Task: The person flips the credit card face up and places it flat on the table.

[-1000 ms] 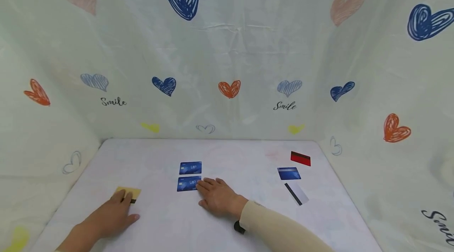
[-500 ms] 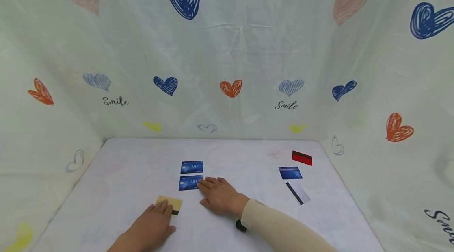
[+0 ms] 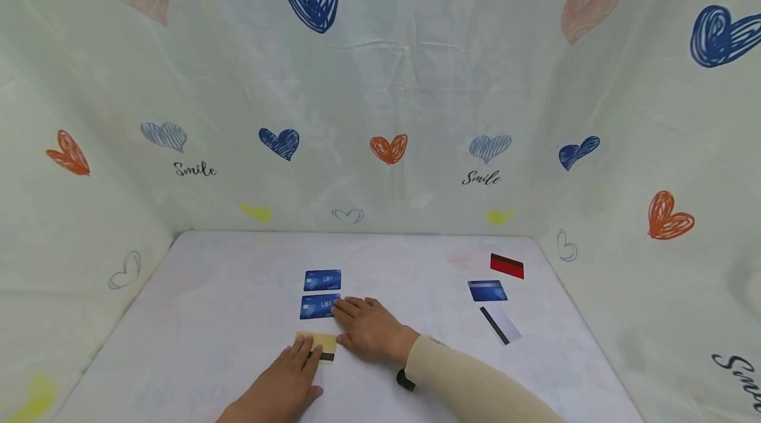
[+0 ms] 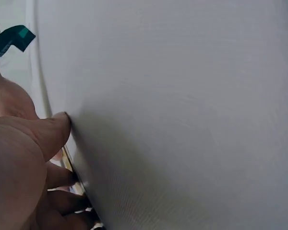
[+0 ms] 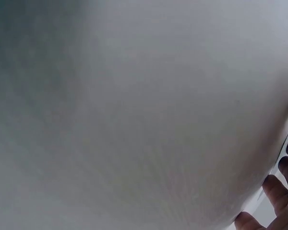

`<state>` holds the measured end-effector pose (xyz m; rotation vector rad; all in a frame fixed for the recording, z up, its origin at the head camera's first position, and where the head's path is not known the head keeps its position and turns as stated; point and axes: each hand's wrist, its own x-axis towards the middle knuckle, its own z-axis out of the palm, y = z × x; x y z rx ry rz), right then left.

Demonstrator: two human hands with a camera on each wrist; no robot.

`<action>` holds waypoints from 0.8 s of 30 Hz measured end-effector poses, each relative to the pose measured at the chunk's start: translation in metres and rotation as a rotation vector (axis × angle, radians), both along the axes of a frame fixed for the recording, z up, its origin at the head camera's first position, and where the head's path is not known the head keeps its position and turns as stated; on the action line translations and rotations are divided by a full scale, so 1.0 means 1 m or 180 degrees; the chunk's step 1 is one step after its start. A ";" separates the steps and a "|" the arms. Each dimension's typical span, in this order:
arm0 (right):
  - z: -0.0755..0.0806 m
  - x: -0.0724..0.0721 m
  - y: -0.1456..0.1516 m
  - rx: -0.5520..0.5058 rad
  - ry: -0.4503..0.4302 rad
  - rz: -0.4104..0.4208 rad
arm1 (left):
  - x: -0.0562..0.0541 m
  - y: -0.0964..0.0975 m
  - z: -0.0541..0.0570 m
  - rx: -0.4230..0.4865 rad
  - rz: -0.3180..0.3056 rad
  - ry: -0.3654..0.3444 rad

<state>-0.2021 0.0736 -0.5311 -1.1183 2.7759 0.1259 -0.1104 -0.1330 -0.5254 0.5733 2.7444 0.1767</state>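
White counter [image 3: 238,277], where the left grip [image 3: 282,377] lay unclenched, fingertips over the yellow card [image 3: 324,342], probably to control it flat, while the right grip [image 3: 370,330], fingers straight, kinda seemed to pin the lower VIP card [image 3: 316,307] at its fingertips.

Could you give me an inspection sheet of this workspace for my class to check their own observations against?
Surface: white table, faint coloured patches.
Job's things: yellow card, partly covered by the left hand; lower blue VIP card, right edge overlapped by fingertips of the right hand in the head view; upper blue VIP card, beyond it.
Clutter: red card, banded blue card, white card, apart at right.
Hands: both with fingers extended.
Cables: nothing seen.
Surroundings: pale sheeting printed with hearts and "Smile".
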 end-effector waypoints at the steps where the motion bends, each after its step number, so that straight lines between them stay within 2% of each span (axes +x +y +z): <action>1: 0.000 0.000 -0.001 -0.0027 -0.0014 0.0000 | 0.000 -0.001 0.000 -0.0003 -0.0025 0.0022; 4: 0.004 0.000 0.000 -0.0143 -0.0029 -0.0023 | 0.001 0.000 0.001 0.0022 -0.0066 0.0111; 8: 0.007 0.000 0.011 -0.0278 -0.0052 -0.0170 | 0.002 0.013 0.001 0.0055 -0.0102 0.0161; 13: 0.003 -0.001 0.047 -0.0364 -0.0090 -0.0383 | -0.006 0.047 -0.001 0.0049 -0.0260 0.0159; 18: 0.004 0.000 0.082 -0.0509 -0.0047 -0.0444 | -0.015 0.080 -0.001 0.0146 -0.0400 0.0176; 24: 0.008 0.004 0.111 -0.0590 -0.0132 -0.0558 | -0.026 0.106 -0.002 0.0285 -0.0464 0.0279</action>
